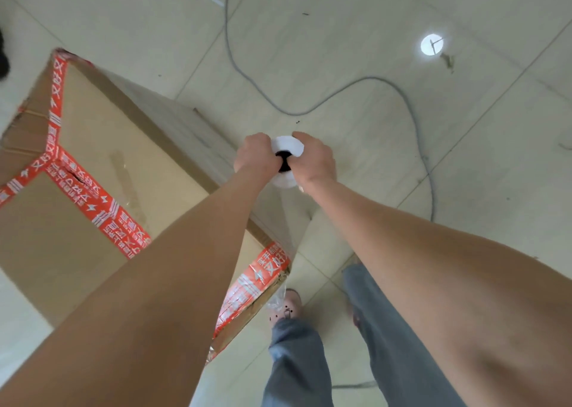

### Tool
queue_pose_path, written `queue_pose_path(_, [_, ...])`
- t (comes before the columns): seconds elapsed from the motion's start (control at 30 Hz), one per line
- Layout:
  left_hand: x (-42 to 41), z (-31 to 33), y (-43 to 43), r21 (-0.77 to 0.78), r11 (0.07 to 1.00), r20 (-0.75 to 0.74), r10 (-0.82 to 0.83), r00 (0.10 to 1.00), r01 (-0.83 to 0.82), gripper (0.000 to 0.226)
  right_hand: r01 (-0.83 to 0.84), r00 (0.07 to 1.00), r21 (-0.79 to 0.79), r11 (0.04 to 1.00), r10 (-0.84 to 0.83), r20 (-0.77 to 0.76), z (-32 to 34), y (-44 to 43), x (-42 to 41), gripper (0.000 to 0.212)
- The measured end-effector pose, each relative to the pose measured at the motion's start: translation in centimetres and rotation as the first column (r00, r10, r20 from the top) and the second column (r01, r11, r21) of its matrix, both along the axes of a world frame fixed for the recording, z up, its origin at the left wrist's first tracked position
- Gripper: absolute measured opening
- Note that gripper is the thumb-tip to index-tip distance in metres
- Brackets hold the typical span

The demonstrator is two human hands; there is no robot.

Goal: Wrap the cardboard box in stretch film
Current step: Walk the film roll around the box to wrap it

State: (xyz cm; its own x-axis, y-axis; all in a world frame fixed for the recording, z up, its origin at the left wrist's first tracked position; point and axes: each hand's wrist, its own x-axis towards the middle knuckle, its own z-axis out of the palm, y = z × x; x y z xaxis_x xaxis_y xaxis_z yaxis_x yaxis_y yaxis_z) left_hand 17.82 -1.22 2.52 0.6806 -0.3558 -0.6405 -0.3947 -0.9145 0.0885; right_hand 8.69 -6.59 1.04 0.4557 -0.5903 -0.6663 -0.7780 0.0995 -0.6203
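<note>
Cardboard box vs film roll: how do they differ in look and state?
The cardboard box is brown and rectangular, edged with red printed tape; the film roll is white and round with a black core. The cardboard box stands on the tiled floor; the film roll is held up by the left hand and right hand. Shared: clear film appears to link them.
</note>
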Motion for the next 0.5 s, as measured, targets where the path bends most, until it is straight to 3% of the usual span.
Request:
queue_pose_path(0.07, [0.5,0.3,-0.2,-0.042,0.992,-0.017,0.120,0.993,-0.121,0.019,0.038,0.998,0.013,0.999,-0.038,0.043,0.1,-0.4,0.5,0.059])
queue_pose_path(0.13, [0.7,0.4,-0.4,-0.071,0.975,-0.045,0.207,0.977,-0.210,0.023,0.098,0.995,0.150,0.984,-0.098,-0.003,0.0,-0.4,1.2,0.070])
queue_pose_path(0.2, [0.9,0.2,-0.7,-0.073,0.974,-0.041,0.212,0.976,-0.214,0.022,0.213,0.977,0.341,0.915,-0.204,-0.064,-0.2,-0.4,1.7,0.071])
queue_pose_path(0.27, [1.0,0.1,-1.1,-0.049,0.988,-0.023,0.147,0.989,-0.148,0.019,0.299,0.954,0.435,0.849,-0.284,-0.101,-0.2,-0.8,2.2,0.069])
queue_pose_path(0.37, [1.8,0.1,-2.0,-0.029,0.998,-0.035,0.059,0.998,-0.060,0.028,0.326,0.945,0.416,0.849,-0.310,-0.109,-0.7,-1.5,2.7,0.063])
queue_pose_path(0.5, [3.6,-0.1,-3.2,-0.024,0.999,-0.054,-0.037,0.998,0.036,0.027,0.173,0.985,0.283,0.943,-0.165,-0.051,-0.9,-2.8,4.1,0.042])
